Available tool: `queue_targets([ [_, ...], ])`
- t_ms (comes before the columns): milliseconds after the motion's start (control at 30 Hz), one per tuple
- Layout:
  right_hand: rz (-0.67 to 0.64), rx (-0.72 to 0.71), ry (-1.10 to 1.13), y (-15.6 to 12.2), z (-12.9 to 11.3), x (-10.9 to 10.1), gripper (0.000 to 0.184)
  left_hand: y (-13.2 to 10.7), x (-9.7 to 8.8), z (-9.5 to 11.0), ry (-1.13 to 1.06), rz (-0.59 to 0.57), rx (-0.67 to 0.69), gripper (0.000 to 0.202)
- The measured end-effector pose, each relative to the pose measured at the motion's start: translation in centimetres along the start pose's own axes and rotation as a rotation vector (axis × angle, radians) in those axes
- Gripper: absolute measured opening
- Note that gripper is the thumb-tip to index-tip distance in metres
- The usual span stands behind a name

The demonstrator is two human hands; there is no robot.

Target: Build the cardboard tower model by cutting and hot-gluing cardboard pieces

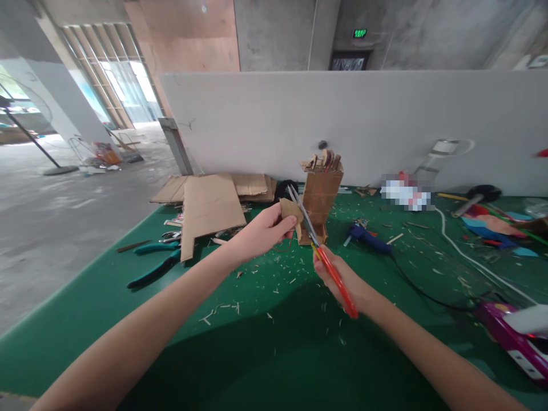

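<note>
Between the thumb and fingers of my left hand (268, 225) is a small piece of cardboard (290, 210). My right hand (338, 277) is closed round the red handle of a pair of scissors (327, 265). The scissor blades point up and to the left, slightly apart at the tips, and pass right beside the cardboard piece. Whether they touch it I cannot tell. Just behind my hands a tall cardboard structure (320, 194) stands upright on the green table (274, 354), with several small cardboard strips at its top. The blades hide part of its base.
Flat cardboard sheets (214, 200) and teal-handled pliers (158, 257) lie at left. To the right are a blue glue gun (370, 238) with a black cable, a white cord (462, 251) and a magenta device (511, 334). Scraps litter the middle; a white partition (248, 125) rises behind.
</note>
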State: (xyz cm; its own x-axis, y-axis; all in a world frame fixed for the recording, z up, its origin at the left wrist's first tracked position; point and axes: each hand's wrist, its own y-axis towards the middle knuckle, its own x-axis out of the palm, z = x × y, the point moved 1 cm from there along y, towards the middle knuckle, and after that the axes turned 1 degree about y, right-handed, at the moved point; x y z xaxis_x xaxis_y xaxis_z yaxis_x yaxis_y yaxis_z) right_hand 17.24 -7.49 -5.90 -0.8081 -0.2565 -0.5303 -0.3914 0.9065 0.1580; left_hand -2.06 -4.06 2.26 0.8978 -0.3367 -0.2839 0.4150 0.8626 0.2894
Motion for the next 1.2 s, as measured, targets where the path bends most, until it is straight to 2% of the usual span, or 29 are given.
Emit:
queue_targets([
  [200, 0.044, -0.027, -0.015, 0.4, 1.3, -0.1, 0.037, 0.1, -0.1, -0.1, -0.051, 0.004, -0.072, 0.018],
  [367, -0.061, -0.006, 0.186, 0.1, 0.1, -0.3, 0.041, 0.3, -0.2, -0.9, -0.131, 0.017, -0.075, 0.026],
  [500, -0.130, -0.009, 0.174, -0.2, -1.1, -0.8, 0.041, 0.4, -0.2, -1.2, -0.146, 0.053, -0.056, 0.028],
  [667, -0.071, -0.018, 0.149, -0.2, -1.5, -0.7, 0.044, 0.3, -0.4, -1.1, -0.083, 0.024, -0.058, 0.026],
  [867, -0.042, 0.059, 0.128, 0.0, -0.7, -0.1, 0.043, 0.2, -0.3, -1.2, -0.080, -0.017, -0.067, 0.024],
  [967, -0.027, 0.065, 0.113, 0.0, 0.2, 0.0, 0.042, 0.2, -0.2, -1.2, -0.143, -0.018, -0.071, 0.024],
  [1200, 0.031, 0.005, 0.073, 0.3, 1.4, 0.1, 0.033, 0.3, 0.3, -1.1, -0.366, 0.070, -0.094, 0.030],
])
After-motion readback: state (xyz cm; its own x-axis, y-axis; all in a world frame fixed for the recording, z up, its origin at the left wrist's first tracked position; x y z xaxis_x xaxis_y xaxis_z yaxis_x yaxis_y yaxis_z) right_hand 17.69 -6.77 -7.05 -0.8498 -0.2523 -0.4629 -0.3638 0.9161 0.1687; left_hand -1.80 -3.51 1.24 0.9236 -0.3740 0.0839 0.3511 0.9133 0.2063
